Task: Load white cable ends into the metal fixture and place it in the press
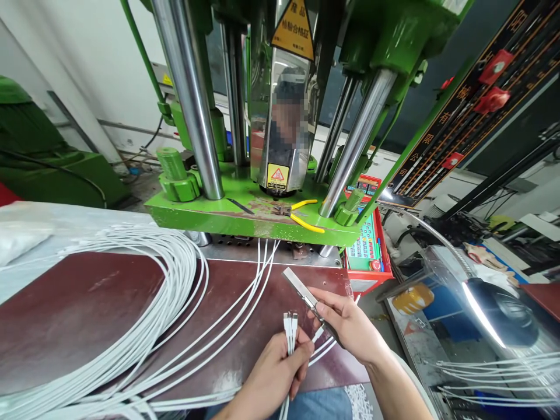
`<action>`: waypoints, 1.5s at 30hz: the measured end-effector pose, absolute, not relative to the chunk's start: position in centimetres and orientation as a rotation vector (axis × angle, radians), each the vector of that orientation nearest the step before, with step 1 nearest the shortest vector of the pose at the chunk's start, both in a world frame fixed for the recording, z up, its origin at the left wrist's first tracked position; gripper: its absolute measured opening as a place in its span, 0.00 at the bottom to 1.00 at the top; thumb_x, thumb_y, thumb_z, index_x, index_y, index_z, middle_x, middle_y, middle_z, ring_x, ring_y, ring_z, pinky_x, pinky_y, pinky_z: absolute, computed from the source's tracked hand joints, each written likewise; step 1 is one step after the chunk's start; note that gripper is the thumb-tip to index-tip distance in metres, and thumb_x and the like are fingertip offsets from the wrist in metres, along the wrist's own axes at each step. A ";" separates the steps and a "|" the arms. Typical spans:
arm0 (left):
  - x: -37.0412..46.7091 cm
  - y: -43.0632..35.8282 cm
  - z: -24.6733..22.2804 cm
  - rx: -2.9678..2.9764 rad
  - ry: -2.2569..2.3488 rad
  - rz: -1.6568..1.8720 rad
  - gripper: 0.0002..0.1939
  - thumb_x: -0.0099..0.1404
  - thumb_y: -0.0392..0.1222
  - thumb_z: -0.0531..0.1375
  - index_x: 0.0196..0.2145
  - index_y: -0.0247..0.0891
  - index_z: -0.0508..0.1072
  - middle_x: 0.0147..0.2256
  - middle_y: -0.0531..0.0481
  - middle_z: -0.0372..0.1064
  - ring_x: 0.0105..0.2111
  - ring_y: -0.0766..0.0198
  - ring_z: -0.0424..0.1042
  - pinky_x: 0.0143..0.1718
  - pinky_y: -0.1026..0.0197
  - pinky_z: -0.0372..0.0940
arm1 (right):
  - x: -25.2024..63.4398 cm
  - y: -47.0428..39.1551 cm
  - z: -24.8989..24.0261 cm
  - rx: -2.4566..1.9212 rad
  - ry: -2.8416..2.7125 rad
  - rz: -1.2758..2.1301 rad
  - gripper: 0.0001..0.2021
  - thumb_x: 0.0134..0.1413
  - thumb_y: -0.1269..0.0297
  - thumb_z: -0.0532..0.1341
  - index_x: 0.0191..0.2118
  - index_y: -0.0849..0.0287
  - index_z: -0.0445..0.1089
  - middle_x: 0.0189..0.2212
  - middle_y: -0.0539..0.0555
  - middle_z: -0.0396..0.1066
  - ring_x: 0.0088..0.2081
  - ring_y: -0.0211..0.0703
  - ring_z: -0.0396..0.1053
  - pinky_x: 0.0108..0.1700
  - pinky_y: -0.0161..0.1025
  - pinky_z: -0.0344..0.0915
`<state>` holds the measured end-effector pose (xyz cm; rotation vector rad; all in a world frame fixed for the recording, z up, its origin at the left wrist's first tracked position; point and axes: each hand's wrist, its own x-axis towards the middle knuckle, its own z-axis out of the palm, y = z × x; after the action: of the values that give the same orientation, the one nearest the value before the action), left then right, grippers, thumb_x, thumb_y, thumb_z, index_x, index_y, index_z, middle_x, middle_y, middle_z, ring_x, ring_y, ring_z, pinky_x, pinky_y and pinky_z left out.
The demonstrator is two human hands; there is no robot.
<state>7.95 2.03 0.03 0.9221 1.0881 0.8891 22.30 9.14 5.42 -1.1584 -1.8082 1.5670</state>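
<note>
Head view: my left hand (273, 373) pinches white cable ends (289, 326) at six o'clock; my right hand (345, 324) grips a metal tool (301, 289). At twelve, the press (262, 210) carries yellow warning labels (292, 29), writing unreadable.

Bright, sharp, lamp (490, 303) glare, edges bowed

just one head-worn cam, looking forward and down, green press (262, 210) straight ahead at top centre, dark red bench (87, 315) filling the frame below it, both hands close in at bottom edge
</note>
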 end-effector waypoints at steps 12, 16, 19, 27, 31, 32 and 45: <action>7.1 1.5 1.3 0.721 1.041 1.055 0.19 0.56 0.56 0.62 0.28 0.35 0.70 0.26 0.51 0.69 0.28 0.65 0.65 0.32 0.64 0.59 | 23.3 10.1 4.8 -1.215 -1.872 1.463 0.23 0.60 0.57 0.56 0.58 0.60 0.65 0.32 0.54 0.72 0.31 0.41 0.66 0.36 0.39 0.63; 7.2 1.3 1.8 0.506 0.946 1.137 0.18 0.56 0.54 0.63 0.32 0.35 0.73 0.26 0.50 0.69 0.27 0.65 0.65 0.32 0.62 0.61 | 23.3 10.2 5.1 -1.231 -1.870 1.466 0.23 0.59 0.55 0.57 0.56 0.61 0.66 0.32 0.54 0.72 0.31 0.42 0.67 0.37 0.40 0.63; 7.4 1.3 1.4 0.458 0.936 1.111 0.18 0.56 0.55 0.62 0.32 0.35 0.73 0.21 0.54 0.63 0.19 0.69 0.60 0.22 0.65 0.56 | 23.2 10.1 5.5 -1.196 -1.869 1.499 0.22 0.59 0.54 0.57 0.56 0.59 0.67 0.32 0.53 0.72 0.31 0.41 0.66 0.37 0.39 0.63; 7.8 1.2 -0.2 0.722 1.081 0.962 0.23 0.55 0.60 0.60 0.28 0.33 0.71 0.15 0.59 0.54 0.13 0.76 0.46 0.16 0.67 0.38 | 23.2 9.9 5.2 -1.165 -1.902 1.514 0.21 0.60 0.55 0.57 0.56 0.57 0.67 0.30 0.52 0.72 0.31 0.42 0.66 0.36 0.38 0.62; 7.9 1.4 -0.1 0.757 1.091 0.929 0.22 0.56 0.59 0.60 0.26 0.33 0.70 0.15 0.59 0.53 0.13 0.76 0.45 0.16 0.67 0.38 | 23.2 9.8 5.0 -1.144 -1.894 1.563 0.20 0.60 0.56 0.57 0.55 0.57 0.68 0.34 0.53 0.73 0.31 0.42 0.66 0.35 0.38 0.63; 7.9 1.4 -0.1 0.768 1.090 0.931 0.22 0.56 0.58 0.59 0.26 0.33 0.70 0.15 0.59 0.53 0.13 0.76 0.45 0.16 0.66 0.38 | 23.2 9.7 5.0 -1.141 -1.896 1.569 0.20 0.60 0.57 0.57 0.55 0.58 0.69 0.34 0.53 0.74 0.31 0.42 0.66 0.35 0.38 0.63; 8.1 1.9 0.1 0.815 1.119 0.914 0.21 0.58 0.58 0.58 0.24 0.35 0.67 0.15 0.59 0.54 0.12 0.74 0.48 0.15 0.67 0.41 | 23.3 9.6 5.4 -1.124 -1.979 1.521 0.19 0.61 0.57 0.56 0.57 0.51 0.66 0.36 0.50 0.74 0.37 0.45 0.69 0.43 0.42 0.64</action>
<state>8.07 1.86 0.12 0.8152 1.1191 0.9136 23.31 9.62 5.39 -1.1238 -1.9785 1.5206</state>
